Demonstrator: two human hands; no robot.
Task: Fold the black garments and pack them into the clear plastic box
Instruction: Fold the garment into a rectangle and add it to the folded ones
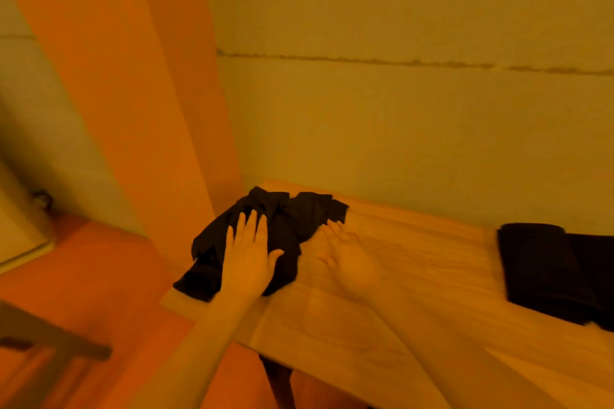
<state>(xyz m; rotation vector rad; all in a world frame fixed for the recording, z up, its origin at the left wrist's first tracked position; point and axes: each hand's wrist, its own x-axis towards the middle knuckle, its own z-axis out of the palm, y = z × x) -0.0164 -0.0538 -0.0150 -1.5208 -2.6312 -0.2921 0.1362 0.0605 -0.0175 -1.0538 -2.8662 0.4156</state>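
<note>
Head view, crumpled black garment [265, 236]: lies bunched at the left end of the wooden bench [415, 276], one corner drooping over the near-left edge.
Head view, left hand [247, 254]: flat on the crumpled garment, fingers straight and spread, pressing the cloth; it grips nothing.
Head view, right hand [347, 254]: fingers straight and relaxed, holding nothing, just beside the garment's right edge; motion blur hides whether the fingertips touch the cloth.
Head view, folded black garments [558, 272]: a neat dark stack at the right end of the bench, well apart from both hands.
Head view, clear plastic box: not in sight.
Step in hand, as judged: spreading the crumpled piece flat before folding.
How to do it well: keep the left palm as an anchor, sweep the right outward to draw out the bunched folds, and pull the hanging corner back onto the bench first.
Risk: folding over trapped creases gives a lumpy bundle that packs badly; thin dark cloth hides seams, so find the edges by feel.
</note>
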